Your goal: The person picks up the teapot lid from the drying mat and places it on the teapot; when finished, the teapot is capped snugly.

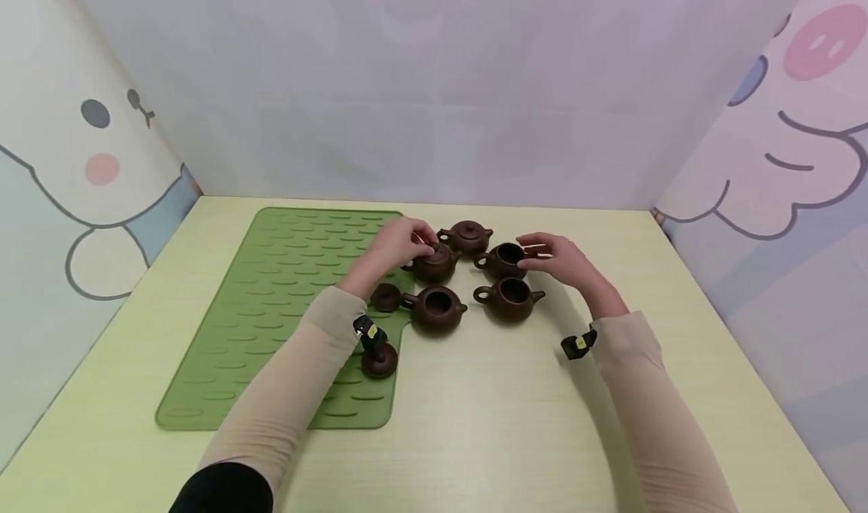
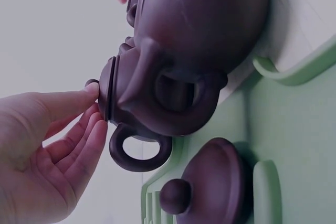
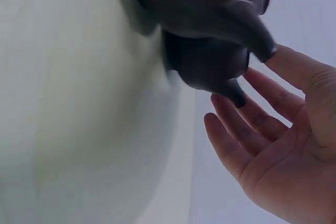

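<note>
My left hand (image 1: pixel 398 243) pinches the knob of the lid on a dark brown teapot (image 1: pixel 437 268), with the lid seated on the pot. In the left wrist view, thumb and fingers meet at that lid (image 2: pixel 106 90). My right hand (image 1: pixel 561 261) has its fingers extended around the spout side of a lidless teapot (image 1: pixel 498 266); the right wrist view cannot settle whether they touch the spout (image 3: pixel 236 93). Nearer stand two more lidless teapots, one to the left (image 1: pixel 434 322) and one to the right (image 1: pixel 511 311). Behind them is another lidded teapot (image 1: pixel 469 236).
A green textured mat (image 1: pixel 285 287) covers the left part of the pale table (image 1: pixel 488 422). Two loose lids lie by its right side, one farther (image 1: pixel 386 297) and one nearer (image 1: pixel 380 361). A white curtain (image 1: pixel 434 106) closes off the back.
</note>
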Available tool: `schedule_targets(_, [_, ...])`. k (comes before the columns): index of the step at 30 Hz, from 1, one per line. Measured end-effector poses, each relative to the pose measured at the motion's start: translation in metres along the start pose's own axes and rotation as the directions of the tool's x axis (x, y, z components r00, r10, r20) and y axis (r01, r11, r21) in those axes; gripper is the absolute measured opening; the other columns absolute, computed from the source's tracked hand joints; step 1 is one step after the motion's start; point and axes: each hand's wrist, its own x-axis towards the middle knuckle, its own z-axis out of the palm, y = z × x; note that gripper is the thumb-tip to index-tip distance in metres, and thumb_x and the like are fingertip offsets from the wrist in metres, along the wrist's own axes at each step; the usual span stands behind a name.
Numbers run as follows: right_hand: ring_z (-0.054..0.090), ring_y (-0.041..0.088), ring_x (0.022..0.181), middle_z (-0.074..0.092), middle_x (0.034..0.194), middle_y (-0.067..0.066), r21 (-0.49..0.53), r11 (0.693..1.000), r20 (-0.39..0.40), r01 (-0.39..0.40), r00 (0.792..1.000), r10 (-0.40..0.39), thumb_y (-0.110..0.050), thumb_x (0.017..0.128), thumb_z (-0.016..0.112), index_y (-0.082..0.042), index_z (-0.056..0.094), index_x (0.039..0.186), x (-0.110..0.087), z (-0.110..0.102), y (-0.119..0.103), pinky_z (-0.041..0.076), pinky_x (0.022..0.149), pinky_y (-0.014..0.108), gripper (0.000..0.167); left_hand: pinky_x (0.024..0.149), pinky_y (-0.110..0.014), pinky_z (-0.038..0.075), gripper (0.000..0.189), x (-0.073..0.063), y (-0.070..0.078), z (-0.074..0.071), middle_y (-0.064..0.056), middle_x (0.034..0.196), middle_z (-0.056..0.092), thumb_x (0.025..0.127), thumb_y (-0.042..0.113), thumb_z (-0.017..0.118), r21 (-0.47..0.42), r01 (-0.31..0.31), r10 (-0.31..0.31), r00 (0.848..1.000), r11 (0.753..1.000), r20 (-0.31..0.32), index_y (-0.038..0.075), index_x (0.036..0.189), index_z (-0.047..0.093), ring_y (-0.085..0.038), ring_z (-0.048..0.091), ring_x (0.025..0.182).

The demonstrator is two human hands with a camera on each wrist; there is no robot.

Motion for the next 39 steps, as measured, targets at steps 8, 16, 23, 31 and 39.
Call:
schedule_targets(8, [0.057,0.038,0.128,0.056,0.141,0.021,0.002,1.0,-0.026,0.009,1.0,-0.009,-0.016,0.092,0.072,-0.002,0.053,0.14,-0.001,0.009,0.012,0.049,0.097,0.025,0.054,0.082,-0.035,0.055,0.017,0.001,0.002,0.002,-0.006,0.107,0.072,0.094,0.018,0.07,-0.028,-0.006,0.006,1.0,1.0,0.013,0.014,0.11,0.072,-0.021,0.067,0.098])
schedule_targets(16, [0.056,0.042,0.128,0.056,0.14,0.025,0.015,1.0,-0.022,0.016,1.0,-0.016,-0.012,0.092,0.071,0.003,0.051,0.141,0.004,0.015,-0.002,0.047,0.106,0.041,0.055,0.087,-0.038,0.056,0.017,-0.007,-0.008,-0.006,-0.01,0.11,0.072,0.093,0.013,0.07,-0.029,-0.025,0.024,0.999,0.999,-0.038,0.009,0.109,0.071,-0.026,0.067,0.102])
schedule_targets(23, [0.057,0.039,0.128,0.058,0.139,0.021,-0.006,1.0,-0.03,0.021,0.999,-0.021,-0.017,0.091,0.073,-0.003,0.054,0.14,0.007,0.018,0.001,0.045,0.108,0.05,0.054,0.09,-0.04,0.056,0.02,-0.028,-0.011,-0.02,-0.013,0.112,0.07,0.094,0.011,0.068,-0.075,-0.038,0.036,0.999,0.996,-0.03,0.006,0.113,0.069,-0.029,0.066,0.104])
schedule_targets(31, [0.058,0.037,0.128,0.06,0.138,0.019,-0.012,1.0,-0.035,0.017,0.999,-0.017,-0.017,0.092,0.073,-0.005,0.055,0.14,0.008,0.018,0.004,0.047,0.103,0.04,0.053,0.09,-0.041,0.057,0.021,-0.053,-0.025,-0.032,-0.016,0.11,0.071,0.093,0.005,0.068,-0.118,-0.071,0.07,0.997,0.991,-0.006,0.001,0.113,0.069,-0.03,0.067,0.102])
schedule_targets(39, [0.057,0.038,0.129,0.059,0.139,0.02,-0.005,1.0,-0.026,0.017,1.0,-0.017,-0.017,0.092,0.072,-0.005,0.054,0.141,0.007,0.018,0.003,0.047,0.101,0.035,0.053,0.088,-0.041,0.057,0.023,-0.07,-0.045,-0.034,-0.018,0.109,0.071,0.092,0.004,0.069,-0.138,-0.046,0.053,0.998,0.989,0.046,-0.002,0.115,0.068,-0.029,0.068,0.099])
